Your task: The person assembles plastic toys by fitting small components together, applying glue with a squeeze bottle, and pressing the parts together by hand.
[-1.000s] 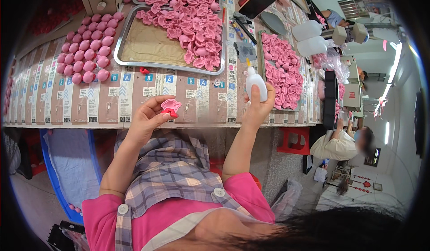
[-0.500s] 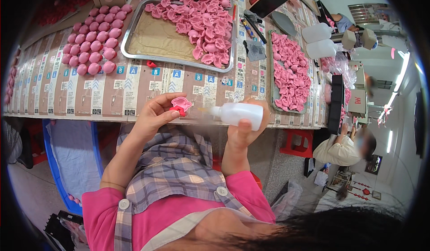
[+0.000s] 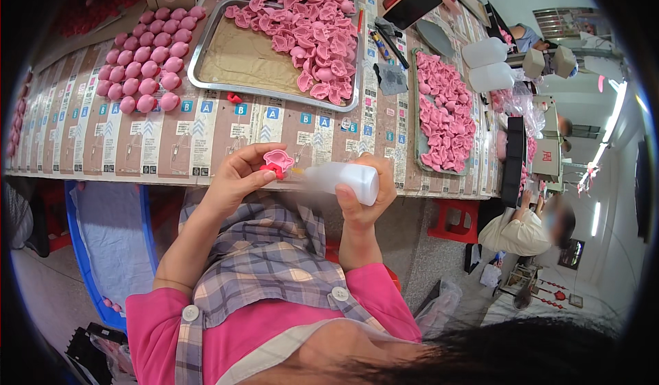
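Note:
Between thumb and fingers, my left hand [image 3: 237, 173] pinches a small pink hollow plastic shell [image 3: 277, 158] with a red piece [image 3: 272, 171] below it. Its open side shows. My right hand [image 3: 371, 189] is wrapped round a white squeeze bottle [image 3: 359, 182], tilted sideways toward the shell. The bottle's nozzle end is smeared by motion, so whether it touches the shell I cannot tell. Both hands hover over the table's near edge.
Beyond my hands lies a metal tray [image 3: 195, 76] piled with pink shells [image 3: 319, 48]. Rounded pink pieces [image 3: 141, 69] stand in rows at left. Another tray of shells [image 3: 443, 120], a phone [image 3: 414, 6] and white bottles [image 3: 491, 76] are right. A red stool [image 3: 454, 220] stands below.
My right hand has brought the bottle leftward, closer to the pink shell. My left hand has hardly moved and keeps its pinch.

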Tool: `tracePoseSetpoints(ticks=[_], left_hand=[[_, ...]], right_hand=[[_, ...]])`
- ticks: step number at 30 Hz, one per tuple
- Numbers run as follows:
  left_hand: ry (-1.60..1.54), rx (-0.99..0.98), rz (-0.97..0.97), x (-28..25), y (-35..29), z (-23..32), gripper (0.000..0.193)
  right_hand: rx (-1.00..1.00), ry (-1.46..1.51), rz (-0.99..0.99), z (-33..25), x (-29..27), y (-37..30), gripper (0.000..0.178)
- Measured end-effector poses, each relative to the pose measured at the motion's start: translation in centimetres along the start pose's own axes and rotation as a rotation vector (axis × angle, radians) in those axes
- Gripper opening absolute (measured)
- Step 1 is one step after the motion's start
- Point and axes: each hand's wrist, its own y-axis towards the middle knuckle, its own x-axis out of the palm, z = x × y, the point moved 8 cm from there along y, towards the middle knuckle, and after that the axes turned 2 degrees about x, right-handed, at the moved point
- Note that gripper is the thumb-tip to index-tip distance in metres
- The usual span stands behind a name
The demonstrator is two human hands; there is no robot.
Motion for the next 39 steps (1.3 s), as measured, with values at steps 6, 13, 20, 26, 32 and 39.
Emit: tracePoseSetpoints(ticks=[6,13,20,26,32,39], left_hand=[[0.006,0.002,0.045,-0.2,0.1,-0.1,0.046],[0.013,-0.017,0.05,-0.3,0.0,-0.4,0.046],[0.022,-0.006,0.07,-0.5,0.0,-0.4,0.045],[0.021,0.002,0.058,-0.6,0.2,-0.4,0.046],[0.005,0.026,0.048,-1.1,0.3,-0.5,0.041],[0.058,0.067,0.056,-1.5,0.3,-0.8,0.048]], right_hand=[[-0.081,-0.06,0.01,-0.2,-0.3,0.5,0.033],[-0.122,-0.07,-0.058,-1.0,0.4,0.4,0.032],[-0.102,-0.064,-0.032,-0.4,0.1,0.6,0.032],[-0.016,-0.013,0.095,2.1,-1.9,0.5,0.032],[0.297,0.178,0.469,7.2,-7.5,3.2,0.028],[0.283,-0.612,0.353,16.3,-9.4,6.4,0.037]])
